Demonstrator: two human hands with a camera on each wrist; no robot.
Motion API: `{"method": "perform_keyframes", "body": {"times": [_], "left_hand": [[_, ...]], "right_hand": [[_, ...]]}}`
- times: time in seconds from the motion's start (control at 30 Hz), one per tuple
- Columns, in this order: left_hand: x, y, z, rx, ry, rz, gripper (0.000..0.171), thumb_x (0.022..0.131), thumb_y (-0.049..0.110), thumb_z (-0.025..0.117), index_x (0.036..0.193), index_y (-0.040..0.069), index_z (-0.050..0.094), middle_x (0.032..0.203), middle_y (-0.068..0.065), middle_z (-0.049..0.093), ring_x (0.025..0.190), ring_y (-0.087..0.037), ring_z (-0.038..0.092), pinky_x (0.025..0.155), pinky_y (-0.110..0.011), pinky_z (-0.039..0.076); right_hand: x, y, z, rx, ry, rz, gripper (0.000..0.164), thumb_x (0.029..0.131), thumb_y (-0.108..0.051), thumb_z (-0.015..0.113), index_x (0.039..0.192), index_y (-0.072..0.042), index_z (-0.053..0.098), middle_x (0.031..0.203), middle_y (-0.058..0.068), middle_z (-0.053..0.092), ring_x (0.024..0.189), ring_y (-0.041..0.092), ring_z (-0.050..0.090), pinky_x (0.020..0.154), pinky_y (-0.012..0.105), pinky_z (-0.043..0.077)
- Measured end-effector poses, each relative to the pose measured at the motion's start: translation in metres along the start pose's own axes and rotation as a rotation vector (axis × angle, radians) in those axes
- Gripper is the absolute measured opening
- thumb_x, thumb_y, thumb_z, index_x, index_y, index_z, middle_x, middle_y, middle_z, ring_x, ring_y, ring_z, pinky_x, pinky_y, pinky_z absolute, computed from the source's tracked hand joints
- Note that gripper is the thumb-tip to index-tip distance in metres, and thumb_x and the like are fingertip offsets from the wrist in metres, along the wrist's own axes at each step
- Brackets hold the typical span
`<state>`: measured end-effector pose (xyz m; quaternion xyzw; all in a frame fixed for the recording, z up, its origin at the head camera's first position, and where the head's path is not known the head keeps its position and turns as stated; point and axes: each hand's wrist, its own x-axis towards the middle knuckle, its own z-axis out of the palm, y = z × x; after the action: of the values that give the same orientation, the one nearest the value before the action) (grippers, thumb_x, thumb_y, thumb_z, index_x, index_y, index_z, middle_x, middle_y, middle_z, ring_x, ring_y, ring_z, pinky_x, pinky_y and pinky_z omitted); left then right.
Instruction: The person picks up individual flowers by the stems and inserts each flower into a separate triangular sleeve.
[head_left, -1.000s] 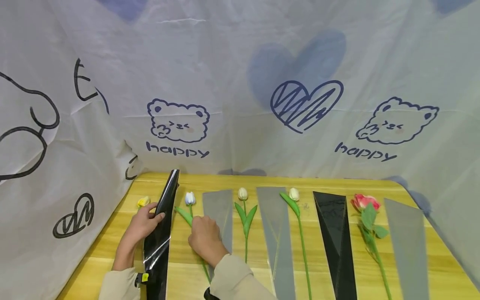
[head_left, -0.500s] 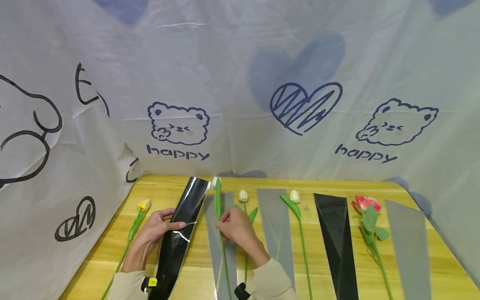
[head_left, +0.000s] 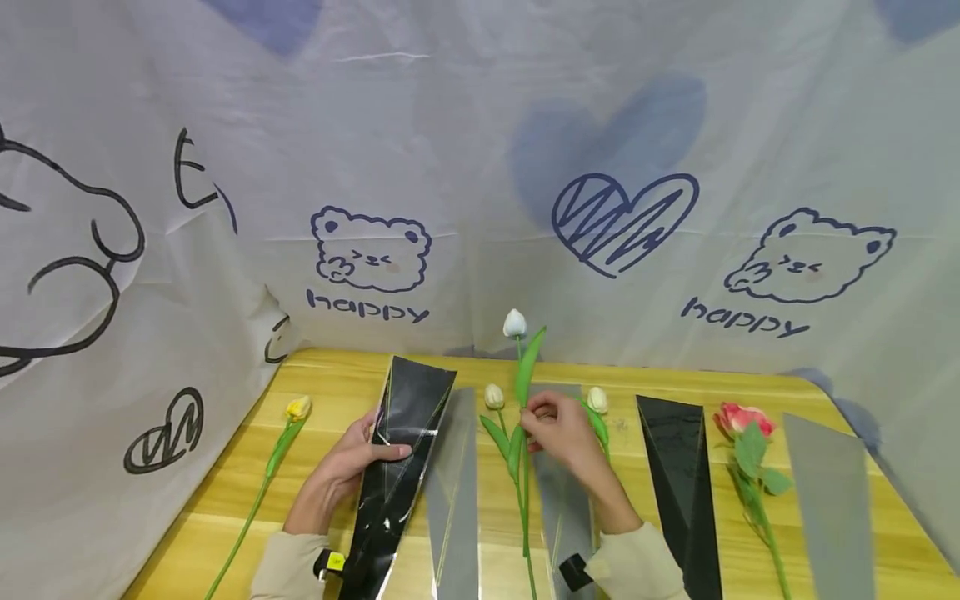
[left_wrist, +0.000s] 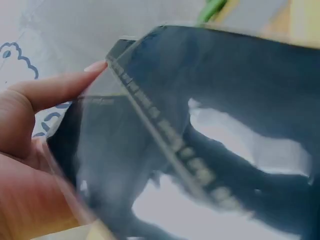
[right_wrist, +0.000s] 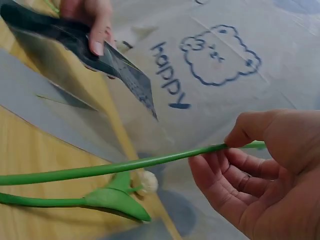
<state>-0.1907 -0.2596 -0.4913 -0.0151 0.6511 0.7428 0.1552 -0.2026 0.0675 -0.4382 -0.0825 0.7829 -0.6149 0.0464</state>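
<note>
Left hand (head_left: 352, 457): grip closed on the black sleeve (head_left: 401, 450). The thumb lies across the front face; the other fingers are behind the left edge. The sleeve is tilted, its upper end leaning to the right and raised off the desk (head_left: 232, 492).

Right hand (head_left: 558, 432): grip closed on the white tulip (head_left: 528, 371). Thumb and fingertips pinch the green stem. The bloom is uppermost and, in the head view, stands against the printed cloth (head_left: 480, 150). The stem passes in front of the cream tulip (head_left: 513, 454); contact between the two cannot be confirmed from these angles.

Other items on the desk, left to right: yellow tulip (head_left: 275, 458); grey sleeve (head_left: 459, 467), beside the black sleeve; second grey sleeve (head_left: 558, 508), partly covered by the right hand; second cream tulip (head_left: 597, 401), also partly covered; second black sleeve (head_left: 682, 483); pink rose (head_left: 750, 450); third grey sleeve (head_left: 836, 492).
</note>
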Motion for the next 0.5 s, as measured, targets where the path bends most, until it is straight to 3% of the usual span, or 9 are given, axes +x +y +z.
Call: {"method": "perform_keyframes", "body": {"times": [0.07, 0.13, 0.3, 0.5], "left_hand": [[-0.001, 0.002, 0.0, -0.013, -0.03, -0.006, 0.06, 0.091, -0.006, 0.069, 0.143, -0.003, 0.04, 0.103, -0.006, 0.071, 0.087, -0.019, 0.072, 0.078, -0.034, 0.06], [-0.001, 0.006, 0.001, -0.043, -0.104, 0.008, 0.053, 0.095, -0.005, 0.064, 0.143, -0.003, 0.041, 0.11, -0.011, 0.072, 0.097, -0.022, 0.072, 0.084, -0.035, 0.059], [0.003, 0.015, 0.013, -0.081, -0.261, 0.022, 0.063, 0.1, -0.005, 0.059, 0.156, 0.005, 0.033, 0.138, -0.021, 0.062, 0.123, -0.031, 0.064, 0.094, -0.042, 0.055], [0.018, 0.019, 0.041, -0.027, -0.189, -0.014, 0.059, 0.107, 0.019, 0.058, 0.156, 0.005, 0.029, 0.123, -0.014, 0.07, 0.107, -0.023, 0.069, 0.09, -0.038, 0.056]], "right_hand": [[0.001, -0.001, -0.01, 0.031, 0.0, 0.004, 0.019, 0.097, -0.003, 0.062, 0.111, 0.008, 0.064, 0.091, 0.017, 0.067, 0.078, 0.034, 0.071, 0.066, 0.04, 0.061], [0.003, -0.002, -0.02, 0.061, 0.007, 0.004, 0.02, 0.098, -0.005, 0.062, 0.114, 0.009, 0.063, 0.094, 0.018, 0.068, 0.079, 0.029, 0.071, 0.067, 0.037, 0.061], [0.005, -0.003, -0.043, 0.115, 0.052, 0.017, 0.023, 0.101, -0.007, 0.062, 0.118, 0.008, 0.061, 0.099, 0.017, 0.069, 0.081, 0.019, 0.069, 0.07, 0.036, 0.061], [0.0, 0.003, -0.065, 0.159, 0.113, 0.064, 0.027, 0.104, -0.007, 0.059, 0.126, 0.009, 0.058, 0.109, 0.013, 0.07, 0.093, 0.02, 0.069, 0.074, 0.033, 0.06]]}}
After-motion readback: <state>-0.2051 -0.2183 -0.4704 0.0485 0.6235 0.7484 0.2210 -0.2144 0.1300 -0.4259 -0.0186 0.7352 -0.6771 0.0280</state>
